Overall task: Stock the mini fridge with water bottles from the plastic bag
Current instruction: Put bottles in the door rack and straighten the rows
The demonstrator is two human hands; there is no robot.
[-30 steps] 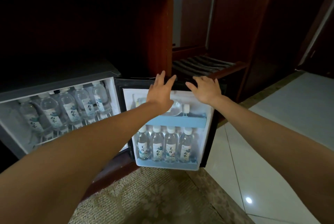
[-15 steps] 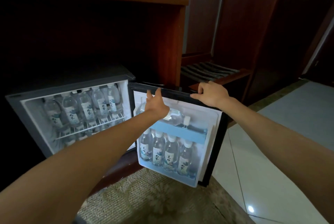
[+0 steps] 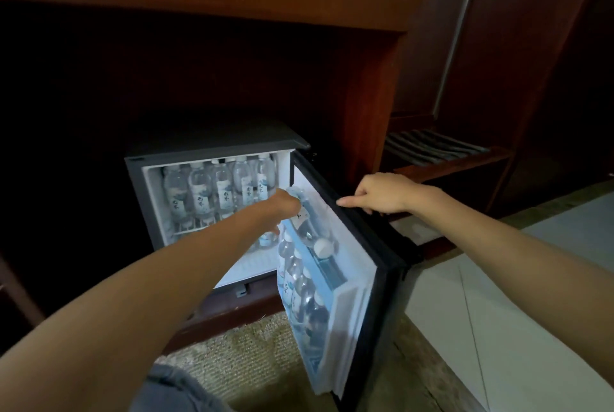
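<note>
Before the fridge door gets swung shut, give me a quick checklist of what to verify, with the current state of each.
1. Right hand on the door top edge: ok.
2. Left hand out of the closing gap: not ok, it rests on the lying bottle in the upper door shelf.
3. Lying bottle settled behind its rail: cannot tell.
4. Lower door bottles upright in their shelf: ok.
5. Shelf bottles inside the mini fridge clear of the door: ok.
</note>
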